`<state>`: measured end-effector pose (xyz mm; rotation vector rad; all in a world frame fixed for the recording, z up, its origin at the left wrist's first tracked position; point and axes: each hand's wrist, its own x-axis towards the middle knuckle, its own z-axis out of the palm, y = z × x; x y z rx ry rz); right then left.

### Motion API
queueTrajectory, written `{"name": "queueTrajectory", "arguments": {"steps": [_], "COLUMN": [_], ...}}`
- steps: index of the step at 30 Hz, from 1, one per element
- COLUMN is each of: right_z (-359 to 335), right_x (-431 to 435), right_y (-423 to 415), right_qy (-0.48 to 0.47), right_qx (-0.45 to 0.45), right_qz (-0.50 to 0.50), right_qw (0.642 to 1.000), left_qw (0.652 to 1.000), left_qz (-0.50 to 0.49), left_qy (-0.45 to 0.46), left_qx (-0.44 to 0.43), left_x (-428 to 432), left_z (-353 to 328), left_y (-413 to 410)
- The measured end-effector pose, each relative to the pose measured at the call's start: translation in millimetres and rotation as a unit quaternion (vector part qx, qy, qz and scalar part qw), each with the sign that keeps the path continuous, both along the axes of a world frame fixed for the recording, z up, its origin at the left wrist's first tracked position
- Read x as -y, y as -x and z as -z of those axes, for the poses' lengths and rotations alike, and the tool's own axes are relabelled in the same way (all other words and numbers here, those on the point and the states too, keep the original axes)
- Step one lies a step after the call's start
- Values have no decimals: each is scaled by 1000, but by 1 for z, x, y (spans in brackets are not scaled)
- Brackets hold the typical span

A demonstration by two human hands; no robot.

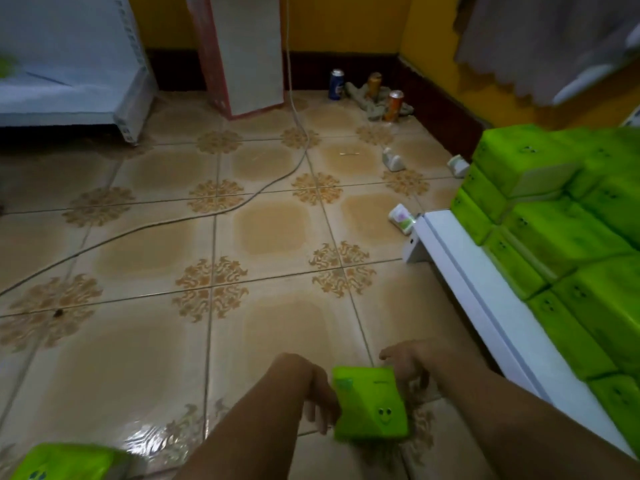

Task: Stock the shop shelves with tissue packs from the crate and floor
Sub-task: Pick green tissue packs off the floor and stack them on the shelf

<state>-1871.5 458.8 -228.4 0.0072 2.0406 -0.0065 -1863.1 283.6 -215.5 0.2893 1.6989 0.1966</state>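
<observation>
Head view shows the pack held low between both hands, just above the floor. It looks light and soft, a film-wrapped block that would likely dent under a hard squeeze and slip on its glossy skin. I judge opposite side faces the best hold, with gentle, even pressure. The left hand curls its fingers onto the pack's left edge, wrist bent downward. The right hand grasps the far right corner, fingers dipping behind it, thumb pointing left. Right of the hands runs the shelf, loaded with stacked packs. Well left of the hands, a spare pack lies on the floor.
</observation>
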Motion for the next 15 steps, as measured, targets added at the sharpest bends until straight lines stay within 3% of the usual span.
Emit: {"name": "queueTrajectory", "arguments": {"steps": [3,8,12,15], "right_z": [9,21,23,22], "right_x": [-1,1,-3,-1], "right_y": [0,10,14,15], "right_qy": [38,51,44,43], "right_qx": [20,-81,-128,-173], "right_qz": [-17,5,42,89], "right_qw": [999,995,990,980], "left_qw": [999,999,985,951], "left_qz": [-2,-44,-57,-68], "left_qy": [21,-19,-64,-49], "left_qx": [39,-13,-151,-299], "left_x": [-30,-31,-10,3], "left_z": [2,5,24,32], "left_y": [2,11,24,29]}}
